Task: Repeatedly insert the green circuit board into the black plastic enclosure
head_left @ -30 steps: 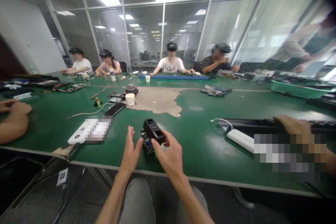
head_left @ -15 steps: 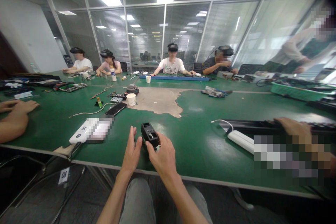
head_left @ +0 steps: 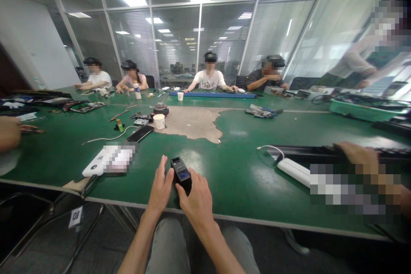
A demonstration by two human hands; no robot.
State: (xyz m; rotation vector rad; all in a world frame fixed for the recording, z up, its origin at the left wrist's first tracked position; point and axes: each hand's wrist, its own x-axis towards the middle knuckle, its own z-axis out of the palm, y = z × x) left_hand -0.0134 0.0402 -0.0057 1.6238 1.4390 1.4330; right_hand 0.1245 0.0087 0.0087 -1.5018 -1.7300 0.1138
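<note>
A small black box-shaped device (head_left: 181, 172) with a little dark bluish screen stands near the table's front edge, between my two hands. My right hand (head_left: 198, 195) is closed round its right side and lower end, with the thumb at the near side. Straight-fingered and open, my left hand (head_left: 161, 185) is held upright along the device's left side. Its thumb is close to the casing; whether it touches I cannot tell. The underside of the device is hidden.
Left of my hands lie a white power bank (head_left: 98, 162) and a black phone (head_left: 140, 133), with a paper cup (head_left: 159, 121) behind. On the right, another person's hand (head_left: 359, 156) reaches over a long black part near a white bar (head_left: 293, 172). Several people sit opposite.
The device's top face now shows a bluish screen where a pale, bright piece showed in an opening before. My hands have barely shifted. At far left, another person's hands have drawn away.
</note>
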